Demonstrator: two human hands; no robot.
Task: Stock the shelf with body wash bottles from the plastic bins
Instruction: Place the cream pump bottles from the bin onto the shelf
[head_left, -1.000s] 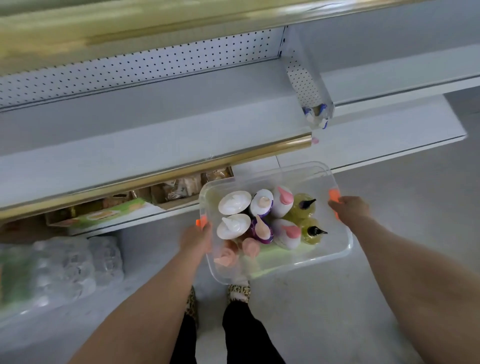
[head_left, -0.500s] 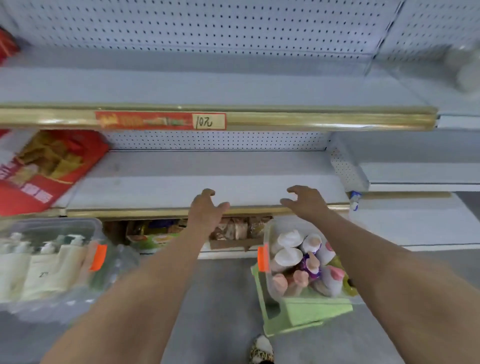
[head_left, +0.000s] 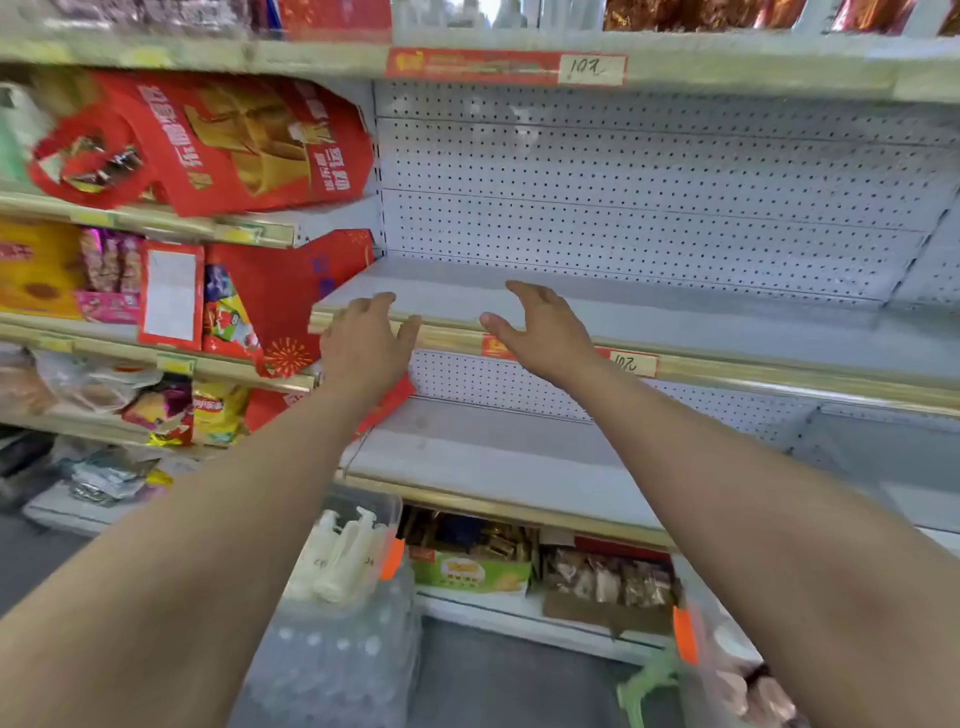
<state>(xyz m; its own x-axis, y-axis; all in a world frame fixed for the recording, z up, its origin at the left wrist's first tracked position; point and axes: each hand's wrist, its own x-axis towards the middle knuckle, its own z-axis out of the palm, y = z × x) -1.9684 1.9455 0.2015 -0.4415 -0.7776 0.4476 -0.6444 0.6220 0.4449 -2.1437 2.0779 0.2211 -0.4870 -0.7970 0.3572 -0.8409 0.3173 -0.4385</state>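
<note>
Fingers (head_left: 382, 302) spread and loose, our left hand (head_left: 366, 345) and right hand (head_left: 545, 332) hover at the gold edge of the grey shelf (head_left: 701, 325), gripping nothing; pump bottles (head_left: 335, 558) sit in the clear bin (head_left: 375, 512) below.

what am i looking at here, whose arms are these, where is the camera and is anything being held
No machine here: a person wears a camera on the head, so the one picture looks forward and down along their arms. The left hand and right hand reach toward a bare grey shelf, fingers spread, holding nothing. Below, a clear bin holds white pump bottles; part of another bin shows at lower right. Red snack packs fill shelves to the left.
</note>
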